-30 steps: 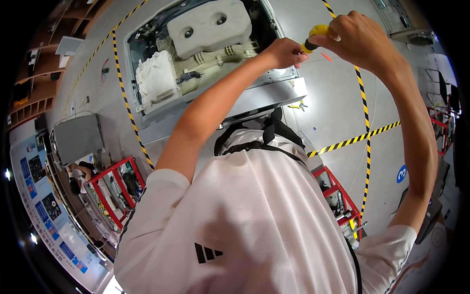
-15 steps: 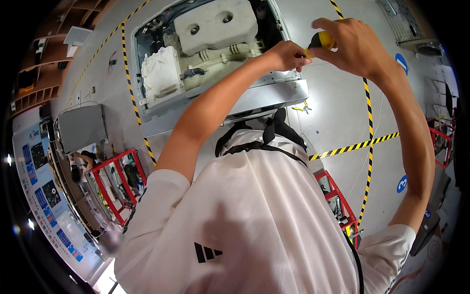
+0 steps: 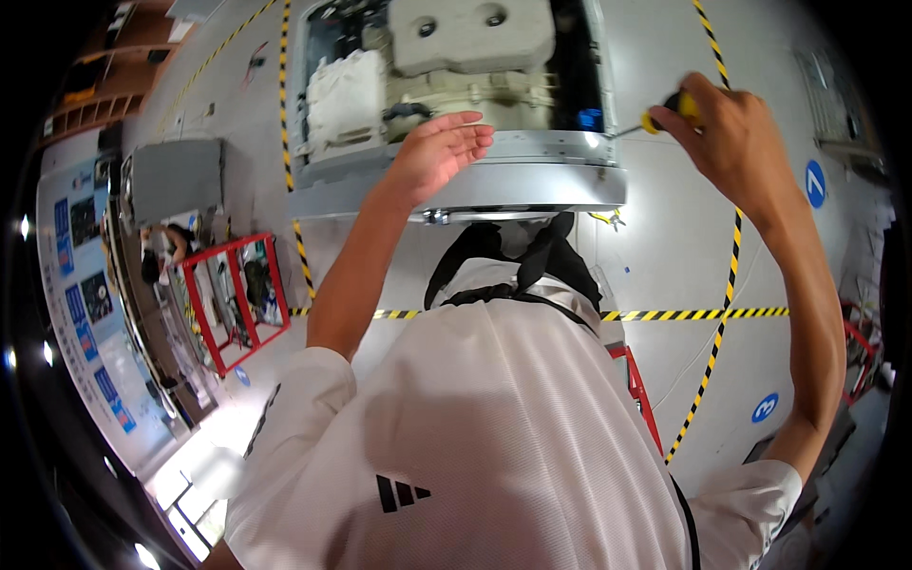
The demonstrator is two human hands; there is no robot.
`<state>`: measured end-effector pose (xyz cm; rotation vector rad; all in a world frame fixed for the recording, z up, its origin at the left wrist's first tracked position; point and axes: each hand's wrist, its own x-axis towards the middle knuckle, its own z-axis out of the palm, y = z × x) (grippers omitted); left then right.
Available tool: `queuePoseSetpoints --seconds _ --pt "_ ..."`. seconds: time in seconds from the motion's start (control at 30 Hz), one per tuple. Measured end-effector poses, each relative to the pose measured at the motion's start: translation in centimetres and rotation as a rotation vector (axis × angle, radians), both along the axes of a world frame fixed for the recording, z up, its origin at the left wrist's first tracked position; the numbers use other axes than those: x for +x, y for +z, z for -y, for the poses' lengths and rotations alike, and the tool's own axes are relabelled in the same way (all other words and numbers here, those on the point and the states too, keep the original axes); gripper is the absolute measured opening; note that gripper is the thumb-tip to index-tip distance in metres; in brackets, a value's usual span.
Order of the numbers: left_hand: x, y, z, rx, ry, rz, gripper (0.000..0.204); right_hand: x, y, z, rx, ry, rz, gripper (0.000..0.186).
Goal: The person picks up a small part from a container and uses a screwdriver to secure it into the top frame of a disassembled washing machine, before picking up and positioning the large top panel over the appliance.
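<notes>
Left hand [image 3: 432,161] has pulled away from the screwdriver [image 3: 688,110] and hovers empty, fingers extended, over the uncovered machine [image 3: 532,147], whose front panel [image 3: 532,185] remains on, while the right hand [image 3: 736,142] grips the screwdriver beside its corner.

yellow-and-black screwdriver handle [image 3: 673,106], silver-grey front panel [image 3: 465,188], off-white block [image 3: 472,43], black-and-yellow tape [image 3: 735,249] (diagonal stripes), red cart frame [image 3: 243,294], blue round marker [image 3: 815,184], white shirt [image 3: 494,408], grey floor [image 3: 665,266]

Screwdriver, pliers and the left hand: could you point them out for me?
Screwdriver [image 3: 682,107]: head view, on its handle.
Pliers [image 3: 608,219]: head view, around the joint.
Left hand [image 3: 435,160]: head view, middle of the hand.
</notes>
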<state>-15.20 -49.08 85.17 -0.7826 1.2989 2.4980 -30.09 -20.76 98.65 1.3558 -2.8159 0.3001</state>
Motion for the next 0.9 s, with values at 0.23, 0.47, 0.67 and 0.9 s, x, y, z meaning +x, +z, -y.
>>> queuePoseSetpoints --seconds 0.23,0.47,0.67,0.9 --pt "11.2 -1.8 4.4 0.293 0.317 -0.081 0.028 0.9 0.2 1.1 0.014 -0.097 0.082 0.025" --pt "16.4 -2.6 10.1 0.531 0.509 -0.058 0.024 5.3 2.7 3.3 -0.013 -0.293 -0.074 0.027" --pt "19.4 -2.1 16.1 0.409 0.494 -0.114 0.02 13.7 1.6 10.5 -0.477 -0.506 0.369 0.036" --pt "22.7 -3.6 20.0 0.449 0.523 -0.164 0.02 20.3 -1.2 19.4 -0.754 -0.497 0.699 0.034"
